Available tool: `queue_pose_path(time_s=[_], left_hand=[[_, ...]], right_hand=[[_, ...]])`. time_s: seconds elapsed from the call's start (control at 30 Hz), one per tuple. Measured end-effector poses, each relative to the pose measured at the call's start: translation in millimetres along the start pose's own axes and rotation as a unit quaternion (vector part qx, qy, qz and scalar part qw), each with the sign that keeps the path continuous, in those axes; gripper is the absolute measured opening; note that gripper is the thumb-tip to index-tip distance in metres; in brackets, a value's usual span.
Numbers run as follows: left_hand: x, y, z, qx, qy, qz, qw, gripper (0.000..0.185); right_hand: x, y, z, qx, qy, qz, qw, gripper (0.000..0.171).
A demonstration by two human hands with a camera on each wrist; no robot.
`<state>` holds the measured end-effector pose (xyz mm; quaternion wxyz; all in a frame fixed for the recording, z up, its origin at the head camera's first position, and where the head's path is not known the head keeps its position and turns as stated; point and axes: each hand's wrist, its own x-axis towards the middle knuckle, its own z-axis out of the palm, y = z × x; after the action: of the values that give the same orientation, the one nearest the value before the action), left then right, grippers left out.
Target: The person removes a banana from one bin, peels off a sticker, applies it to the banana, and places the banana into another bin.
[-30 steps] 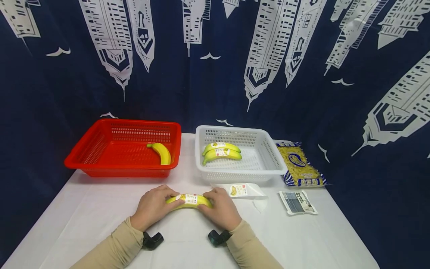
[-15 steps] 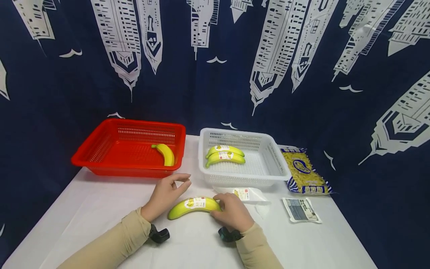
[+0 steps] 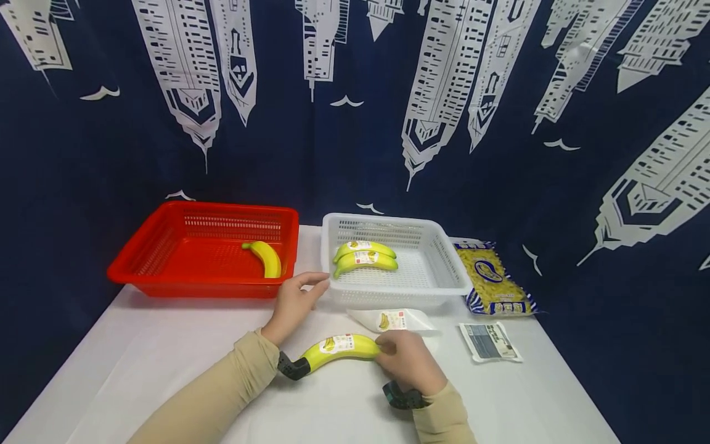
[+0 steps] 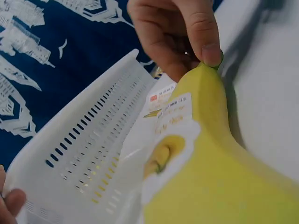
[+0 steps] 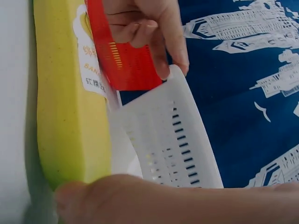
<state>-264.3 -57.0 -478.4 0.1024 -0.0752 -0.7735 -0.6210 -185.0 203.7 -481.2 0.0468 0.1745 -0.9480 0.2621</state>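
In the head view my right hand [image 3: 409, 361] pinches the right tip of a yellow banana [image 3: 344, 346] that bears a white label. Thumb and finger also show around that greenish tip in the left wrist view. The black wrist camera on my left arm hides the banana's left end. My left hand [image 3: 296, 305] reaches past the banana to the front left corner of a white plastic basket [image 3: 396, 293]. In the right wrist view the left thumb and a finger [image 5: 180, 56] pinch the basket's rim corner. Two labelled bananas [image 3: 366, 259] lie inside that basket.
Left of the white basket stands a red basket [image 3: 205, 288] with one banana [image 3: 266, 258]. A white labelled wrapper [image 3: 394, 319] lies in front of the white basket. To the right are a yellow-and-blue bag [image 3: 490, 274] and a small grey-and-white packet [image 3: 490, 342].
My left hand has let go of the banana and moved forward and right to the white basket's corner. My right hand has shifted the banana to the right, keeping its tip pinched.
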Motion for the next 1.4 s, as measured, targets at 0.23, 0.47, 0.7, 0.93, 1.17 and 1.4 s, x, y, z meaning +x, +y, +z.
queue_pose_path(time_s=[0.23, 0.47, 0.7, 0.93, 1.17, 1.4], left_hand=[[4.2, -11.8, 1.8, -0.046, 0.030, -0.025, 0.9982, 0.022], [5.4, -14.2, 3.0, -0.054, 0.040, -0.019, 0.9976, 0.022], [5.3, -15.7, 4.1, -0.063, 0.041, -0.011, 0.9971, 0.020], [4.2, -16.1, 3.5, -0.059, 0.039, -0.005, 0.9975, 0.020], [4.4, -17.0, 4.0, -0.071, 0.040, 0.004, 0.9966, 0.020], [5.4, -20.6, 7.4, -0.084, 0.030, -0.004, 0.9960, 0.020]], right_hand=[[-13.6, 11.2, -15.6, -0.006, 0.048, 0.039, 0.998, 0.019], [-19.2, 20.7, -46.5, 0.020, 0.098, 0.072, 0.992, 0.017], [-8.1, 24.7, -83.6, 0.032, 0.150, 0.059, 0.986, 0.013], [36.8, 24.5, -101.1, 0.078, 0.203, 0.081, 0.973, 0.017], [103.3, 27.9, -111.8, 0.013, 0.186, 0.089, 0.978, 0.020], [150.5, 34.2, -112.2, -0.059, 0.089, 0.110, 0.988, 0.017]])
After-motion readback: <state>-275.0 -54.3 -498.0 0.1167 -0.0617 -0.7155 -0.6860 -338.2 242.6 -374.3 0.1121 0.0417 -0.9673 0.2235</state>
